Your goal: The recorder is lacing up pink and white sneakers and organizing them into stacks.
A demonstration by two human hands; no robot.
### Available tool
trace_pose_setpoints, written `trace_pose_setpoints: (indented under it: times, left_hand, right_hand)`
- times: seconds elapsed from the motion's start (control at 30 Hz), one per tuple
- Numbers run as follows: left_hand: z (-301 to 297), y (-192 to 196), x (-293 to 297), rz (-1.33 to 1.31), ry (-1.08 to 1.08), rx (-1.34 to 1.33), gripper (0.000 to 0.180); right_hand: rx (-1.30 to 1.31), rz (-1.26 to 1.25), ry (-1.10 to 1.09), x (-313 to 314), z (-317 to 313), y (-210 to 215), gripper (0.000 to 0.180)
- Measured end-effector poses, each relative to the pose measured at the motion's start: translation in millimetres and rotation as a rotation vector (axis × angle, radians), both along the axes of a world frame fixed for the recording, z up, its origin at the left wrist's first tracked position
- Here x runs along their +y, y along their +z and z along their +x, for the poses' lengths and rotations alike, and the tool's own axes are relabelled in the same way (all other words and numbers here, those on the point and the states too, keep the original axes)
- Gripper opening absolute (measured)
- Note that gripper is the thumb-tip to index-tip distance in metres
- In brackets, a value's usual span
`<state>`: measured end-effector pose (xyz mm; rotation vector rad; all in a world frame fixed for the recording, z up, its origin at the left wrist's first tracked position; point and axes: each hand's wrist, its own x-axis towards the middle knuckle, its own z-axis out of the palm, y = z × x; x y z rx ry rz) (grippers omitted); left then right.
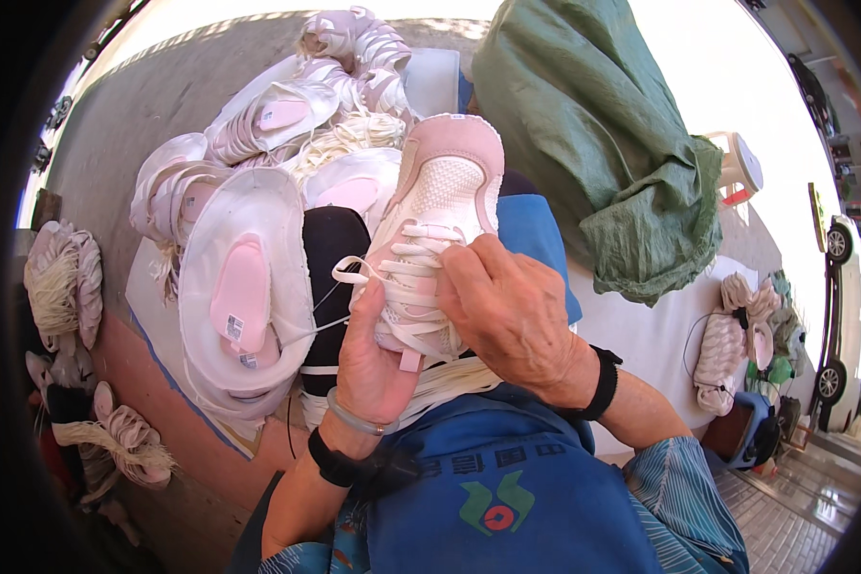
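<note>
Both hands' grip pinches flat laces on mesh sneaker.

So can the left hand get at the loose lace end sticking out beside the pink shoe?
Probably yes: the left hand already cradles the pink shoe, and the lace end sits just above its thumb, nothing between.

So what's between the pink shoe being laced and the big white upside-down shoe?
A dark shoe lies between the pink shoe and the upturned white one, in the head view.

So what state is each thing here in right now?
Pink shoe: held on the lap, laces partly threaded.
Left hand: gripping the shoe's side.
Right hand: fingers pinching the white laces.
Shoe pile: heaped, insoles showing.
Green sack: crumpled, slumped.
</note>
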<state>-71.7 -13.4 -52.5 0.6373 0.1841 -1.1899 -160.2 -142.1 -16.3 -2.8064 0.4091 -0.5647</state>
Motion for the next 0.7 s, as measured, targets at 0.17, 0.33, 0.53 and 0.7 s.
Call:
trace_pose_setpoints:
  times: [0.17, 0.33, 0.53, 0.7]
  left_hand:
    - [0.1, -2.7, 2.0, 0.004, 0.003, 0.0, 0.049]
    - [0.0, -1.7, 1.0, 0.0, -0.001, -0.006, 0.05]
    - [0.2, -1.3, 0.8, 0.004, -0.007, -0.017, 0.051]
    - [0.6, -3.2, 0.4, 0.003, 0.006, -0.007, 0.051]
  right_hand:
    - [-0.064, 0.018, 0.04, -1.5, -2.1, -1.4, 0.013]
    - [-0.095, 0.026, 0.053, -3.4, -0.1, -3.6, 0.013]
    - [-0.055, -0.031, 0.088, -7.7, 3.1, -3.6, 0.015]
    - [-0.151, -0.068, 0.139, -11.2, 7.7, -11.5, 0.022]
